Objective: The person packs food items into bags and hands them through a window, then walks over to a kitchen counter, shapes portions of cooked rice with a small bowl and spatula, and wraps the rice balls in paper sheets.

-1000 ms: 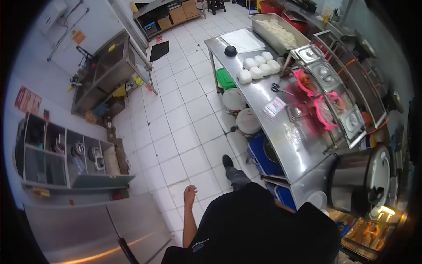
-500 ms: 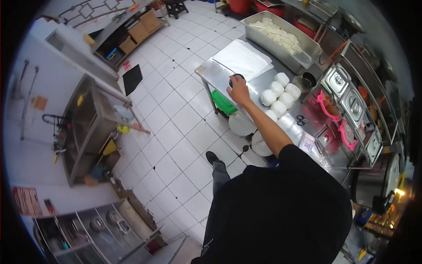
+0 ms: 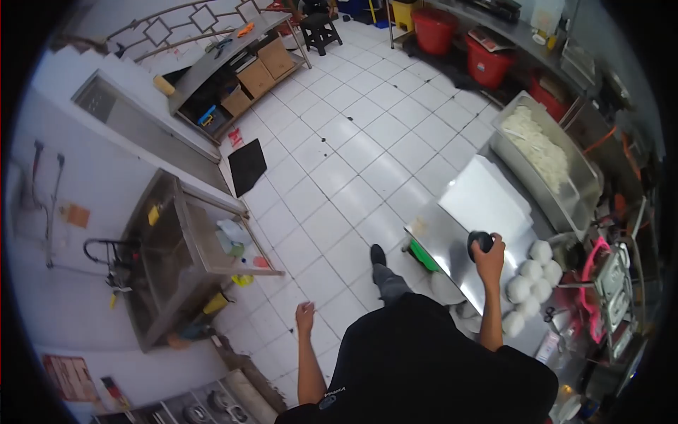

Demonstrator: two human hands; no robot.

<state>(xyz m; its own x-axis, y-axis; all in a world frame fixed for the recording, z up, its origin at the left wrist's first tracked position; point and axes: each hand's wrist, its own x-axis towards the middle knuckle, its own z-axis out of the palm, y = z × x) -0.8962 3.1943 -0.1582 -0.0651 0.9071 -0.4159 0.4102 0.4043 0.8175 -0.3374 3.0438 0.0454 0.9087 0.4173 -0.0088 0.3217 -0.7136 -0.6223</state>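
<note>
On the steel table point(image 3: 452, 261) at the right, my right hand point(image 3: 489, 256) is closed round a small black round object point(image 3: 479, 244). White sheets point(image 3: 487, 198) lie just beyond that hand. Beside my right wrist sit several white wrapped balls point(image 3: 534, 279). Scissors point(image 3: 550, 318) rest near the balls. My left hand point(image 3: 305, 313) hangs over the tiled floor, its fingers curled; whether anything small is in it cannot be made out.
A deep metal tray point(image 3: 544, 155) of pale shredded food stands at the table's far side. Steel sinks point(image 3: 173, 247) are at the left. A black stool point(image 3: 321, 32), red buckets point(image 3: 487, 62) and a black mat point(image 3: 247, 167) are farther off.
My right hand has closed on the black object, which now looks raised or tilted. My left hand has come back into view. The view has shifted, moving the table lower and right.
</note>
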